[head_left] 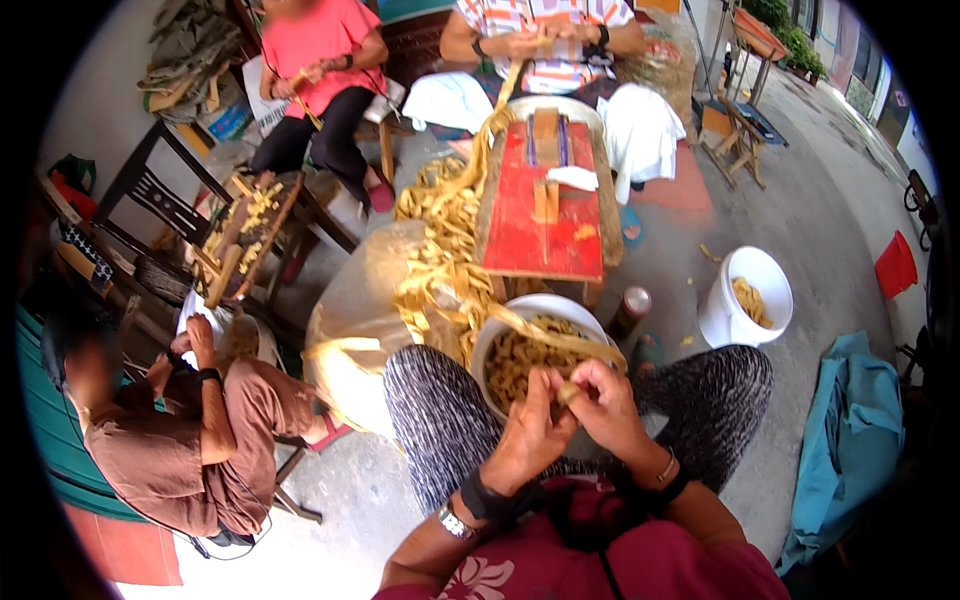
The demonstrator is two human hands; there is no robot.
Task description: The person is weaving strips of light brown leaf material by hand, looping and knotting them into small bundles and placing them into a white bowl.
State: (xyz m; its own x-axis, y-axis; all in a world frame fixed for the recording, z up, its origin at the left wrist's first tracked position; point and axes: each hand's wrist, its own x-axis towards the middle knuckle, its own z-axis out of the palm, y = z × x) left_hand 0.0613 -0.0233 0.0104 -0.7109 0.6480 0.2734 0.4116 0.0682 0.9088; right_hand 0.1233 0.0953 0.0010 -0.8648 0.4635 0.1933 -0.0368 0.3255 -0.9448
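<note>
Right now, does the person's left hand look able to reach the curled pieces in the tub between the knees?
Probably yes: the white tub is open and close ahead, its curled pieces mostly uncovered. But the left hand and right hand are busy with a small yellow piece.

Ahead of the fingers (597, 377) stands a low table (512, 250) with a red top and wooden edges. A small wooden block (546, 202) sits upright near its middle, a folded white piece (573, 178) just beyond. Ahead and left of the fingers, a small wooden board (262, 268) bears scattered yellow bits (258, 210). The grey floor (830, 255) carries a white bucket (712, 312) ahead and to the right, and a can (631, 303) nearer. Left of and ahead of the fingers, long yellow strips (440, 245) lie heaped, partly over clear plastic (358, 275)
</note>
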